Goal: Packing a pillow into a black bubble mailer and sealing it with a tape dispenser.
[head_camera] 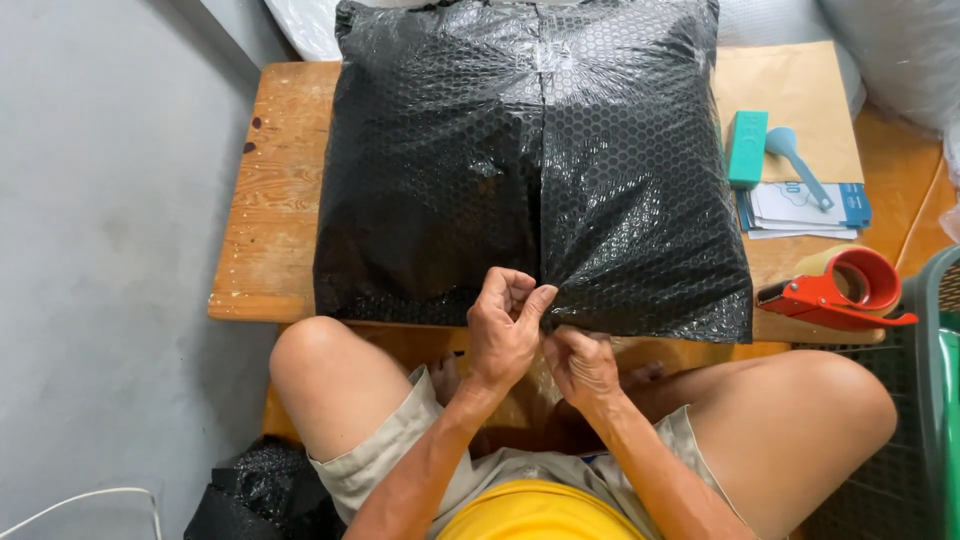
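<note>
Hands meet at the near edge of a big black bubble-wrapped parcel, at 6 o'clock in the head view. The left hand is closed, thumb and fingers pinching the wrap where the centre seam ends. The right hand is curled just below the parcel's edge; what it grips, if anything, I cannot tell. The parcel lies flat, covering most of a low wooden table. It looks soft and cushiony, likely light for its bulk, with a slick, crinkly skin that would slip under flat palms; the folded edges and taped seam look like the surest places to pinch. At 3 o'clock a red tape dispenser rests on the table, with a teal box, a blue scoop and papers beyond. Grey concrete floor lies at 9 o'clock.
</note>
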